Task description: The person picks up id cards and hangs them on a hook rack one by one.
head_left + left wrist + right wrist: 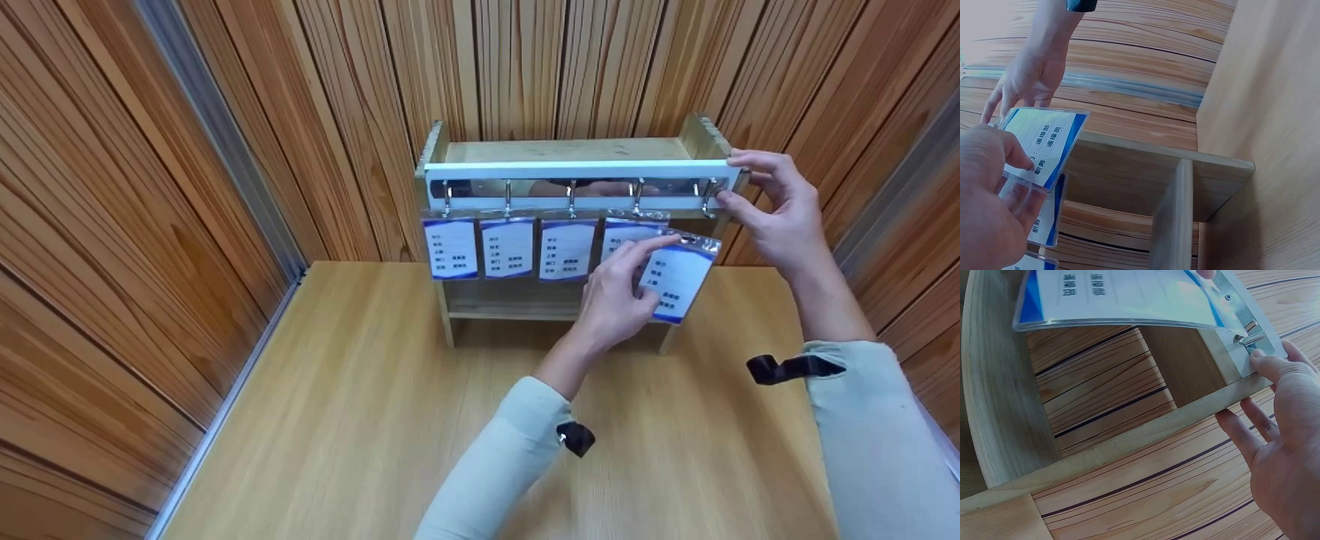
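Observation:
A clear-sleeved name badge (679, 281) with blue corners is held tilted by my left hand (619, 292), below the rightmost hook (709, 196). In the left wrist view the thumb of the left hand (988, 191) lies on the badge's (1044, 143) face, other fingers behind it. My right hand (784, 206) grips the right end of the white hook rail (577, 170); in the right wrist view the right hand's (1292, 405) thumb presses beside the metal hook (1252, 339). Several similar badges (450, 251) hang in a row to the left, one partly hidden by the left hand.
The rail runs along the front of a wooden shelf rack (562, 150), which stands on a wooden table (360, 420). Wood-panelled walls (360, 112) rise behind and at both sides. Black straps (795, 367) dangle from both sleeves.

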Available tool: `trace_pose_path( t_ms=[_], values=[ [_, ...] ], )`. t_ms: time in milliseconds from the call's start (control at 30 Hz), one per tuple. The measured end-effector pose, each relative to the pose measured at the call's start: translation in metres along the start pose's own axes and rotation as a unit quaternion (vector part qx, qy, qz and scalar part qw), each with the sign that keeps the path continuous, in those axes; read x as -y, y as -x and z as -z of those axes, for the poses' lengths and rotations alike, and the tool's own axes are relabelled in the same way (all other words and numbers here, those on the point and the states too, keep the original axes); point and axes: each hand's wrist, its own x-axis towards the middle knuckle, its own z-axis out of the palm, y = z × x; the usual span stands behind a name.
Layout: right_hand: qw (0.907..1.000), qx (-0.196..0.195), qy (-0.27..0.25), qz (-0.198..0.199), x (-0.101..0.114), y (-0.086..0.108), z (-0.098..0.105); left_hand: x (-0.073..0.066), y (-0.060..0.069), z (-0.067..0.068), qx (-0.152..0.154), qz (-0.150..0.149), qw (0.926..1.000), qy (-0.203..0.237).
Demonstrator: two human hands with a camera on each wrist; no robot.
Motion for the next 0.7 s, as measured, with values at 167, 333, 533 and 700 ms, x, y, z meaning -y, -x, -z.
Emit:
trace_pose_path(
  t_ms=[167,333,533,700],
  values=[
    [1.0000,0.002,-0.002,0.005,-0.001,0.000,0.000,-0.006,-0.004,0.002,0.005,-0.006,0.9999,-0.014],
    [1.0000,0.000,0.002,0.009,0.001,0.001,0.000,-0.013,-0.011,0.003,0.014,0.002,0.9995,-0.028],
    [0.9999,0.004,-0.005,0.010,0.000,0.001,-0.001,-0.020,-0.019,0.004,0.022,0.006,0.9986,-0.048],
    [0.9999,0.001,-0.005,0.013,0.000,0.000,-0.001,-0.025,-0.024,0.004,0.030,0.003,0.9967,-0.075]
  ],
)
